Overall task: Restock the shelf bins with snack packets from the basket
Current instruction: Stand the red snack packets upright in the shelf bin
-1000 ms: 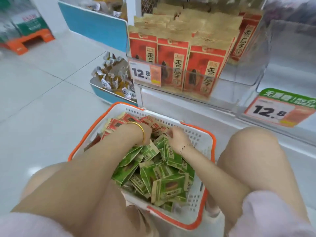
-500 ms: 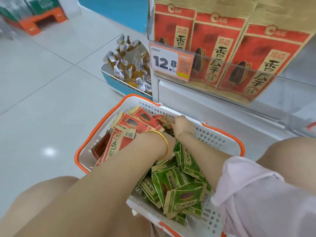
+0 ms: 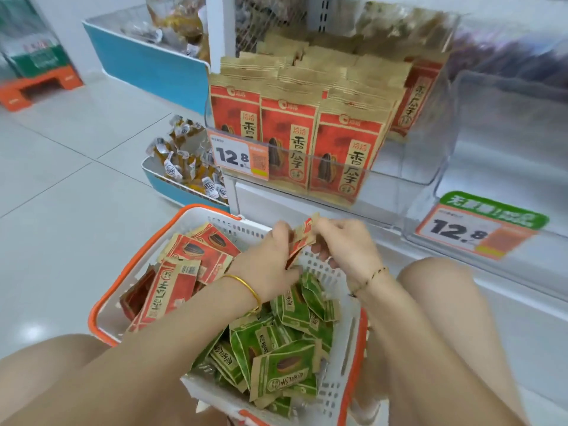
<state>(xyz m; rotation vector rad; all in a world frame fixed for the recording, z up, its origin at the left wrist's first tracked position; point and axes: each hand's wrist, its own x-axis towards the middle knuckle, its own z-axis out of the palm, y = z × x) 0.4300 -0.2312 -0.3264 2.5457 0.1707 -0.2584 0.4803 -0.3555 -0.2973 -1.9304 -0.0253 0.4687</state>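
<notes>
A white basket with an orange rim [image 3: 101,305] sits on the floor between my knees. Red snack packets [image 3: 190,259] lie in its left half, green packets [image 3: 285,364] in its right half. Both hands are raised above the basket's far edge. My left hand [image 3: 270,259] and my right hand [image 3: 347,244] together pinch a small stack of red packets [image 3: 302,238]. Above stands a clear shelf bin [image 3: 399,167] with upright red packets [image 3: 289,139] in rows.
A second clear bin [image 3: 507,124] to the right looks bare inside, with a 12.8 price tag [image 3: 473,232] on its front. A blue-sided bin of wrapped sweets [image 3: 187,167] sits low at the left. Tiled floor spreads to the left.
Both hands came up out of the basket with red packets held between them. The camera tilted up, so more of the shelf bins shows.
</notes>
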